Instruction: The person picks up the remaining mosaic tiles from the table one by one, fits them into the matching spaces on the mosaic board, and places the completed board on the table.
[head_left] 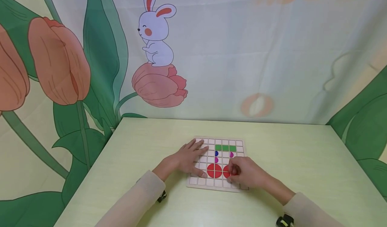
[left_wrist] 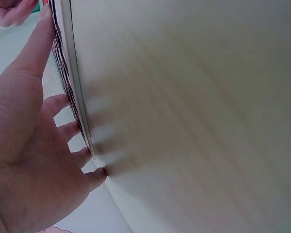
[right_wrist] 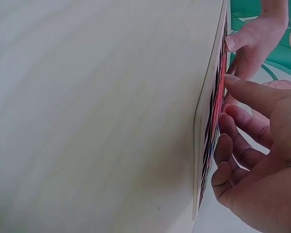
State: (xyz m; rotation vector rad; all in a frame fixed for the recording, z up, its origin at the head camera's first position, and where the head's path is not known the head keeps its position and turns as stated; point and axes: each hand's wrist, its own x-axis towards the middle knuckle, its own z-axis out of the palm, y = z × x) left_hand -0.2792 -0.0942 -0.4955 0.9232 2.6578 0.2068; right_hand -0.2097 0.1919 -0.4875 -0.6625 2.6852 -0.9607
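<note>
the board lies flat on the tabletop, near the front edge, between the two hands. it is a white grid bearing a green bar, small blue and magenta pieces, a full red disc and a second red piece beside it.

left hand: fingers straight, pressed flat on the left part of the board, holding nothing. it steadies the board.

right hand: fingers curled, tips pinching or pressing the second red piece; the exact grip is partly hidden by the fingers.

procedure, as judged from this position:
- keep the left palm down so the board does not slide.
- seat the red piece with its edges square to the grid lines, just beside the full disc, not overlapping it.
- press lightly with the fingertips; check the piece sits flush before lifting away.
- avoid brushing the small magenta piece above the right hand.
</note>
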